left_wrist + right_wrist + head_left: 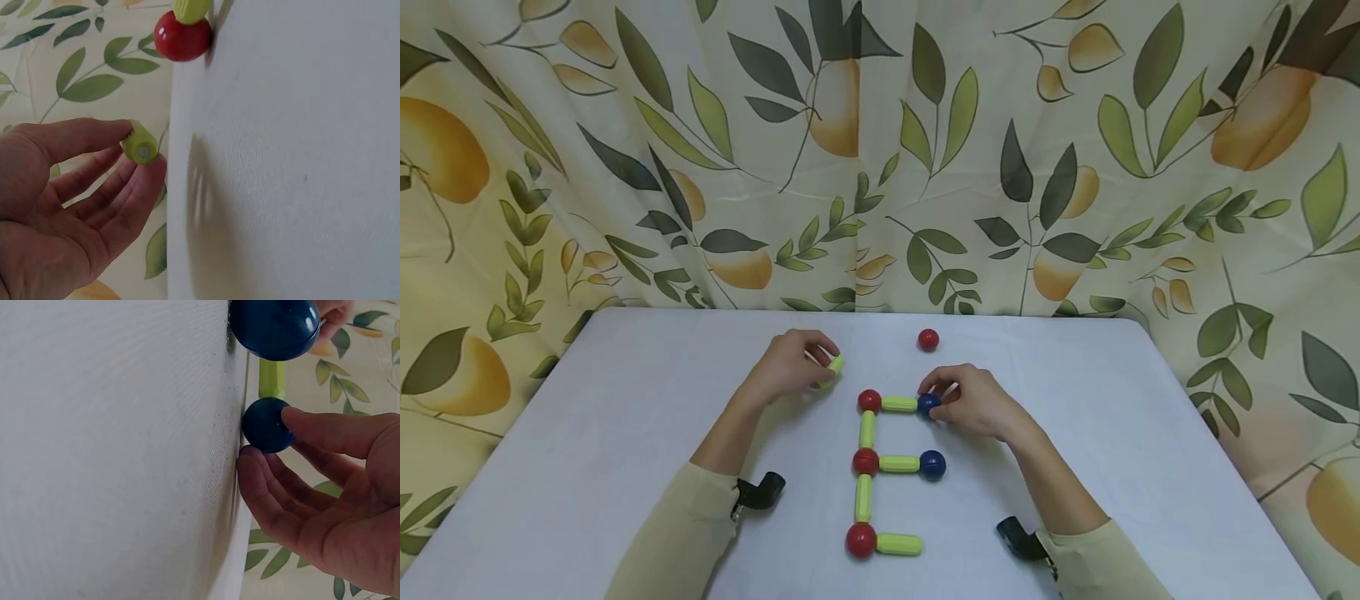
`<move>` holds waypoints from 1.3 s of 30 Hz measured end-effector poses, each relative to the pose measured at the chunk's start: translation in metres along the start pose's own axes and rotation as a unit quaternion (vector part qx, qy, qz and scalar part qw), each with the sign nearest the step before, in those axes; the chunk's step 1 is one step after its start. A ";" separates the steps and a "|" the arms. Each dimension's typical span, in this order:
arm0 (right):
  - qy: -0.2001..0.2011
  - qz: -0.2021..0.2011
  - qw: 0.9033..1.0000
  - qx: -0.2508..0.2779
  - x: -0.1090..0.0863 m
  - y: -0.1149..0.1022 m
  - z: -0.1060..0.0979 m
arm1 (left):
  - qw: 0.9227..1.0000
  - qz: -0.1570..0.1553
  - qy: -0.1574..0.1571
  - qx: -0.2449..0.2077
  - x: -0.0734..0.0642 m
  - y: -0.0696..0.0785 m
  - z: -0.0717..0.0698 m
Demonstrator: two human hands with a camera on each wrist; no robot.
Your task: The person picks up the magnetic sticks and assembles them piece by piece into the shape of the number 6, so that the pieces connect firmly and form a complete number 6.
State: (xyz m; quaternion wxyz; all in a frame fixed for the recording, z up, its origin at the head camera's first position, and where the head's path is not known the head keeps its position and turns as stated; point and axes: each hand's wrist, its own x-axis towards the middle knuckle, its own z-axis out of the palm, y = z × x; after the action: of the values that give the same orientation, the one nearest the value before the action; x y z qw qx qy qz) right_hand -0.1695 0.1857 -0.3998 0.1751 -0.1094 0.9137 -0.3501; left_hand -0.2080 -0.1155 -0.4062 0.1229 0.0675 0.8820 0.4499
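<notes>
My left hand [790, 365] pinches a yellow-green magnetic rod [139, 144] between thumb and fingertips, its round metal end facing the left wrist camera. With thumb and fingers, my right hand [976, 403] grips a blue ball [267, 425]. That ball sits at the right end of the top rod [898, 404] of a flat ball-and-rod figure. The figure's left side has a top red ball [869, 401], a middle red ball [865, 461] and a bottom red ball [861, 540], joined by rods. Another blue ball [932, 465] ends the middle rod; the bottom rod [899, 544] has a bare right end.
A loose red ball [928, 340] lies near the back edge of the white table [1037, 358], beyond the figure. Behind the table hangs a leaf-and-fruit patterned curtain [880, 225]. Black wrist cameras sit on both forearms, low over the tabletop.
</notes>
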 end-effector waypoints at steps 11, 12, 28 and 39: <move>0.001 -0.002 1.000 0.000 0.001 -0.001 0.001 | 0.999 -0.001 -0.012 -0.051 -0.029 0.020 0.011; 0.000 -0.001 1.000 0.001 0.001 -0.001 0.001 | 0.998 0.000 -0.014 -0.056 -0.031 0.022 0.012; 0.001 0.002 1.000 0.001 0.000 0.002 0.000 | 0.990 -0.037 -0.045 -0.127 -0.051 0.033 0.027; -0.003 0.001 1.000 0.001 0.002 0.002 0.001 | 0.988 -0.051 -0.073 -0.124 -0.064 0.046 0.040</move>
State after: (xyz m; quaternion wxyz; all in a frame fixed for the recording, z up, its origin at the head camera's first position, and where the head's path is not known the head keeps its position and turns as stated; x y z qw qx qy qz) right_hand -0.1708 0.1856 -0.4022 0.1780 -0.1091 0.9129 -0.3509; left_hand -0.1347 -0.0724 -0.3815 0.2167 0.0396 0.8106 0.5425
